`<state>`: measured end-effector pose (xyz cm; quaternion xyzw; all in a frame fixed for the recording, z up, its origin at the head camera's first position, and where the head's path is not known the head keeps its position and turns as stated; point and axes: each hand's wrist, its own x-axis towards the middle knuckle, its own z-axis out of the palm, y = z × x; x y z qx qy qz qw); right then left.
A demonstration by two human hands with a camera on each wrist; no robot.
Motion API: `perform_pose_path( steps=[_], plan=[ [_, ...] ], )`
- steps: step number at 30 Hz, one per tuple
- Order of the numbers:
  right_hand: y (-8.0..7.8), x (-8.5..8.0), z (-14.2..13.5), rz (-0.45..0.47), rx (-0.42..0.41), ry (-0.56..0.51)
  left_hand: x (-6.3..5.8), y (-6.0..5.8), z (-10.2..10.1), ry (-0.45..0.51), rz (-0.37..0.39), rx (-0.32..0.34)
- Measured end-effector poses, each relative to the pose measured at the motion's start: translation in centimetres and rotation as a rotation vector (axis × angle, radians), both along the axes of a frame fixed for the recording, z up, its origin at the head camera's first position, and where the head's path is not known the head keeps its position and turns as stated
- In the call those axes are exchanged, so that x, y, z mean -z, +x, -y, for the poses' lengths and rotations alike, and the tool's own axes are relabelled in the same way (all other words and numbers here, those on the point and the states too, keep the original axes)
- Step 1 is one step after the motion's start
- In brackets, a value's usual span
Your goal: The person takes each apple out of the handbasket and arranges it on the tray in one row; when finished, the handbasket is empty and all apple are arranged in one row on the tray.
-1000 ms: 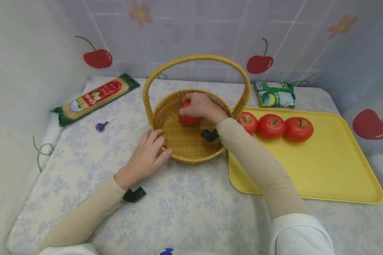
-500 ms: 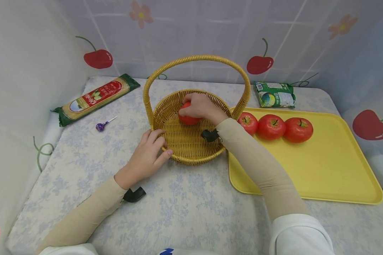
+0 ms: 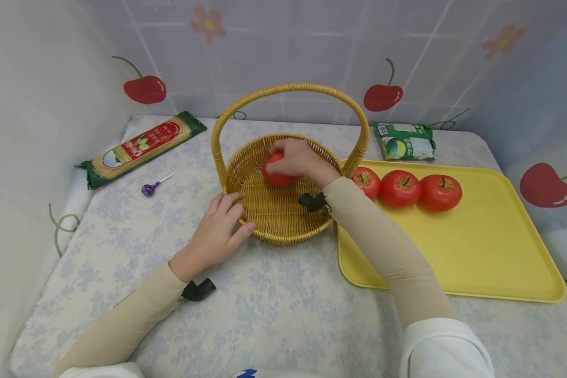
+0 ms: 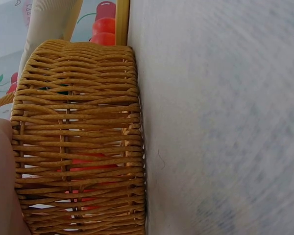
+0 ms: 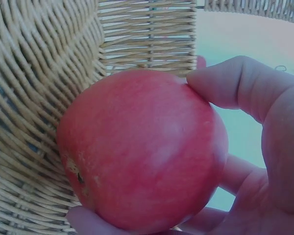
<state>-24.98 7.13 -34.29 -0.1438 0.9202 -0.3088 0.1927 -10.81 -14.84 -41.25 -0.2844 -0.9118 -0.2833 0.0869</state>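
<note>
In the head view, my right hand point(image 3: 296, 157) reaches inside a round wicker basket point(image 3: 283, 237) and holds a red apple point(image 3: 276, 177) low in it. The right wrist view shows thumb and fingers around that apple point(image 5: 142, 147), close to the woven wicker. On the basket's near left side, my left hand point(image 3: 217, 231) grips the rim, its fingers over the edge and its thumb along the front. Through gaps in the basket wall point(image 4: 78, 132), the left wrist view shows bits of red. Several fingers of the right hand are hidden behind the apple.
A yellow tray point(image 3: 482, 252) bears a row of three red apples point(image 3: 399, 189) right of the basket. Behind it lies a green packet point(image 3: 406, 142). A pasta packet point(image 3: 144, 149) and a purple lollipop point(image 3: 148, 189) lie at left. The basket's tall handle point(image 3: 290, 88) arches above my right hand.
</note>
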Motion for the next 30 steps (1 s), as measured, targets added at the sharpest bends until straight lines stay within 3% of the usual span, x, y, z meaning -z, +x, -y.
perform_pose_path(
  steps=[7,18,30],
  plan=[
    [1.0,-1.6,-0.6,-0.026,-0.029,-0.053,0.1,0.1,0.0,0.003,0.015,0.001],
    [3.3,-4.3,-2.2,-0.117,-0.079,-0.047,-0.2,0.2,0.0,-0.002,0.01,-0.005],
    [7.1,-6.3,-5.7,-0.237,-0.101,-0.055,-0.5,0.3,-0.1,-0.004,0.023,-0.011]
  ],
)
